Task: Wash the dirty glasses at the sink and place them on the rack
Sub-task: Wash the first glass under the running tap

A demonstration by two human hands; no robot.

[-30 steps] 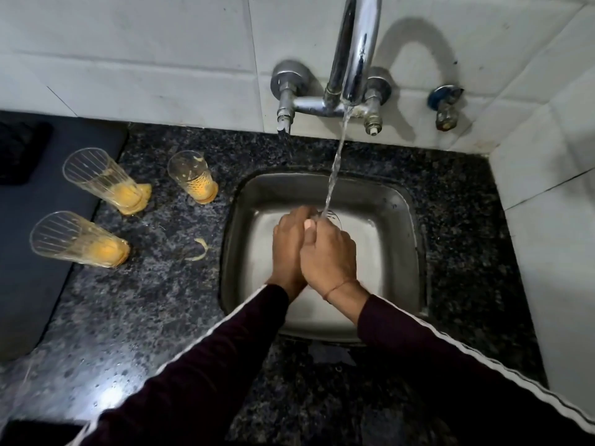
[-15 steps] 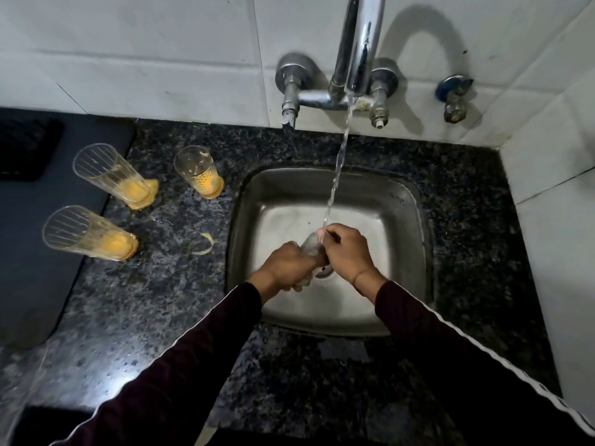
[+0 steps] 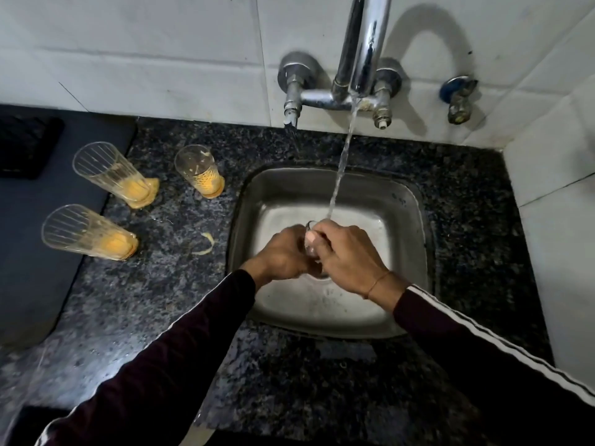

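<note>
Both hands held one glass under the running tap at a steel sink set in a dark speckled table.

The left hand (image 3: 283, 252) and right hand (image 3: 349, 255) were closed around a clear glass (image 3: 311, 241) over the sink (image 3: 409, 220), the water stream (image 3: 339, 175) from the chrome tap (image 3: 365, 46) landing at its rim. Three dirty glasses stood left of the sink on the wet table (image 3: 161, 300), orange residue in their bottoms: one nearest the basin (image 3: 199, 170), one further left (image 3: 112, 173), one nearer the camera (image 3: 88, 233). A dark mat (image 3: 29, 252) covered the far left; white tiles (image 3: 145, 49) lined the wall behind.
</note>
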